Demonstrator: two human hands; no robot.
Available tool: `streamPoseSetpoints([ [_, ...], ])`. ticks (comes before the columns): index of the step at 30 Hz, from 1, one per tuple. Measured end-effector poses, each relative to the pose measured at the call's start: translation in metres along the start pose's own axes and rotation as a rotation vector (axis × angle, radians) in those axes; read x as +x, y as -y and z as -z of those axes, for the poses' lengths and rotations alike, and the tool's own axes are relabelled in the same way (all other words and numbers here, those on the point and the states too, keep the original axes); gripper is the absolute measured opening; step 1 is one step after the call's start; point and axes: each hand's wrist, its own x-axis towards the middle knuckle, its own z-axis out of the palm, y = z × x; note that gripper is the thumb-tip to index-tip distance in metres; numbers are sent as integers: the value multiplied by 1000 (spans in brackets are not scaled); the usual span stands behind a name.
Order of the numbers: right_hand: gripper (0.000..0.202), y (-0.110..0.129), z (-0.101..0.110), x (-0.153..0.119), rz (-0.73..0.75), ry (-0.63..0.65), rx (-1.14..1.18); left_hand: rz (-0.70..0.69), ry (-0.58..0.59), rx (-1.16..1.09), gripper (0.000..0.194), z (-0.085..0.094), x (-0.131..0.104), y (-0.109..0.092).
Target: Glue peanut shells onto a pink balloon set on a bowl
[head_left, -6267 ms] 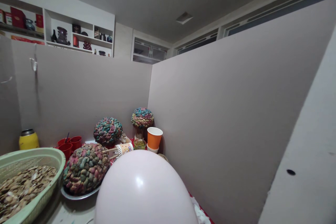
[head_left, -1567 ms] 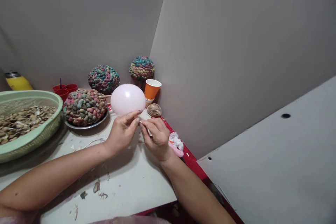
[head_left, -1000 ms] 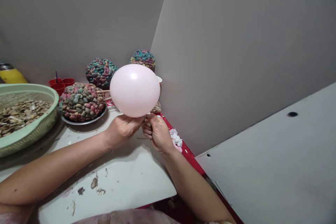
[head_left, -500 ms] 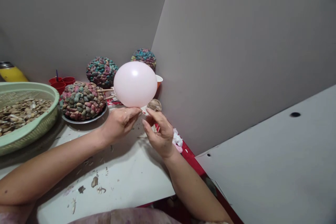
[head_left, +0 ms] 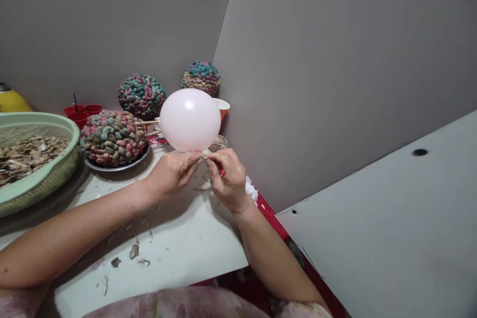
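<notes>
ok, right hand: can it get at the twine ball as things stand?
Likely yes: the twine ball shows just beyond the right hand, with no visible barrier between, though its fingers are busy just below the pink balloon.

Smooth glossy balloon [head_left: 190,120], rough knobbly ball [head_left: 114,138], metal dish [head_left: 118,169]; plastic basket [head_left: 50,175]
</notes>
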Motion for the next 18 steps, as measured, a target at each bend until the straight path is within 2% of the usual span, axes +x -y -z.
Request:
streamPoseSetpoints([
  [4, 12, 5, -5, 1, -32, 35, -34, -24, -125, 73, 22, -3, -2, -1],
  [7, 20, 10, -9, 0, -113, 56, 36, -73, -184, 98, 20, -5, -3, -1],
  [10, 32, 16, -14, -3, -325, 81, 258, -85, -252, 50, 18, -8, -5, -4],
  [14, 50, 20, -24, -8, -633, 135, 679, 3, -405, -78, 16, -12, -9, -12],
  [18, 55, 18, -32, -8, -752, 176, 923, 187, -458, -264, 14, -15, -10, -16],
])
